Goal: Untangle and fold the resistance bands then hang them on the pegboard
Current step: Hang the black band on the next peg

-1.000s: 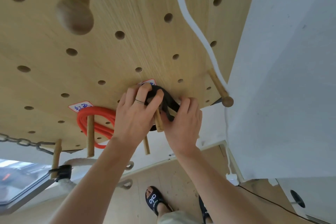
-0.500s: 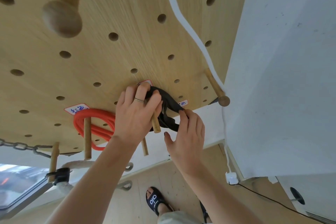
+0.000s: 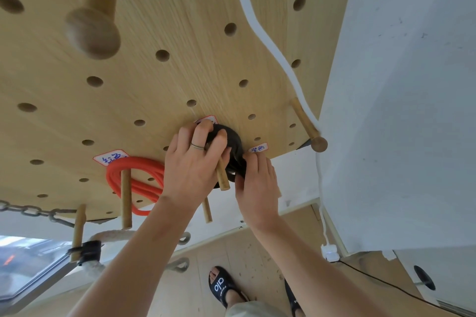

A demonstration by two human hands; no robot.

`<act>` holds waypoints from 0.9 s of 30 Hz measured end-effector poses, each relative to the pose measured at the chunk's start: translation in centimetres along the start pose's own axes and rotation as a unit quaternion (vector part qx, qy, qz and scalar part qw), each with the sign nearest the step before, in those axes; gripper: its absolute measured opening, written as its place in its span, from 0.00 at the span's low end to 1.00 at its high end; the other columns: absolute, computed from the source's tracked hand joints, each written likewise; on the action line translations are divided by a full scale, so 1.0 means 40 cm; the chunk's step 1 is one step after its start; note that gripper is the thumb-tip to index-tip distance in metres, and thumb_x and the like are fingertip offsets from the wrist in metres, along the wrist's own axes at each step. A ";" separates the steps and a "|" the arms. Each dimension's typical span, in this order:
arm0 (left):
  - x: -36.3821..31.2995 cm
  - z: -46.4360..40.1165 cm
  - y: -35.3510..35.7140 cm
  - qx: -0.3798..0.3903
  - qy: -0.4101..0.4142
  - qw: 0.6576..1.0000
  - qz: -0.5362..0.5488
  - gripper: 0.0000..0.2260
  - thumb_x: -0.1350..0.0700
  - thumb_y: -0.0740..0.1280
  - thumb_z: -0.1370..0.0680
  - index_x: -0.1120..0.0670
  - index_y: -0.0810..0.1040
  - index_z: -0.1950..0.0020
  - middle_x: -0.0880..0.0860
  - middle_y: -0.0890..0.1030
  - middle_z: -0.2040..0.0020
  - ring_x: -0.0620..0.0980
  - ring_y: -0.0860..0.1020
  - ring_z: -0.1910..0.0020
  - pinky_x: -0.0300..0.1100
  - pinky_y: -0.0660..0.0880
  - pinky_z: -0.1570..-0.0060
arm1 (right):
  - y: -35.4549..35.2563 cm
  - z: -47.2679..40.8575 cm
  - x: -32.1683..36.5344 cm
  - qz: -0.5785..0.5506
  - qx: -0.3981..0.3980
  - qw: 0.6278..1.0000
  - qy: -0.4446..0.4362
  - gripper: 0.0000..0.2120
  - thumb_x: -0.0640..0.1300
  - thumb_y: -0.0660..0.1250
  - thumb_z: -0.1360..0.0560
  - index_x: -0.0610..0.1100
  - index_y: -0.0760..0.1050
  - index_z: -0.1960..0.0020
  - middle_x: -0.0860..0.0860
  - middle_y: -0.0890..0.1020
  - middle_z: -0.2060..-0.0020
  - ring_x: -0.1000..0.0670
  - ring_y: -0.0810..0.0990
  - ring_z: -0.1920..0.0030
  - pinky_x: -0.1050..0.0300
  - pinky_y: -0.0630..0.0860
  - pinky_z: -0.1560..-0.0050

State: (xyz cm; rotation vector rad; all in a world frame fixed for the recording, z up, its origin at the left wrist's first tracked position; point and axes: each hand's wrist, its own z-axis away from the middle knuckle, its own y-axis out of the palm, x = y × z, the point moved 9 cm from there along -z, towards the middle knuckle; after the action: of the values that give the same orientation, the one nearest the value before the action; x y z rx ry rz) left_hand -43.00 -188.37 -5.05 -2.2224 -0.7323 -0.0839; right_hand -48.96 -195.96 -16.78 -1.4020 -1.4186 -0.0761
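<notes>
So both hands [image 3: 221, 170] grip the black band [image 3: 233, 145], pressing its folded loops back over the peg [image 3: 222, 176] against the pegboard [image 3: 159, 20] so it stays, red band [image 3: 136, 180] already hung beside.

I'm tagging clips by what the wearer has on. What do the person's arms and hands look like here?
Both forearms are bare, with no sleeves, gloves or watch in view. The left hand wears a thin silver-coloured ring on one finger. The right hand shows no jewellery.

Left hand [image 3: 192, 165] and right hand [image 3: 257, 185] raised, fingers curled.
</notes>
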 end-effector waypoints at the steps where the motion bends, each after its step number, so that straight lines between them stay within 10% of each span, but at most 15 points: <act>1: 0.000 0.002 -0.001 -0.001 0.000 1.000 0.007 0.13 0.52 0.73 0.24 0.55 0.77 0.44 0.57 0.71 0.39 0.57 0.69 0.53 0.49 0.70 0.55 | 0.000 -0.003 -0.003 -0.009 -0.003 1.000 0.011 0.12 0.32 0.69 0.28 0.39 0.75 0.46 0.44 0.79 0.52 0.43 0.78 0.53 0.49 0.79 0.53; 20: 0.007 0.016 0.012 0.005 -0.022 0.999 0.028 0.17 0.49 0.75 0.24 0.54 0.73 0.41 0.56 0.70 0.38 0.58 0.70 0.50 0.50 0.72 0.53 | 0.030 0.000 -0.004 -0.038 -0.007 0.999 0.038 0.09 0.35 0.67 0.25 0.39 0.75 0.45 0.46 0.79 0.53 0.46 0.77 0.56 0.53 0.78 0.56; 27: 0.018 0.036 0.025 0.019 -0.055 0.996 0.061 0.20 0.47 0.75 0.25 0.53 0.73 0.38 0.56 0.69 0.37 0.64 0.77 0.47 0.51 0.72 0.45 | 0.054 -0.001 -0.044 -0.050 0.051 0.995 0.074 0.17 0.33 0.66 0.24 0.36 0.72 0.36 0.40 0.75 0.38 0.43 0.79 0.55 0.55 0.79 0.62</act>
State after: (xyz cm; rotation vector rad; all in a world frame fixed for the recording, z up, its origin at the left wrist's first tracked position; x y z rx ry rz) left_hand -42.13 -187.56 -6.49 -2.2439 -0.6498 0.1140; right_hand -47.85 -196.53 -19.27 -1.2157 -1.3509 -0.1661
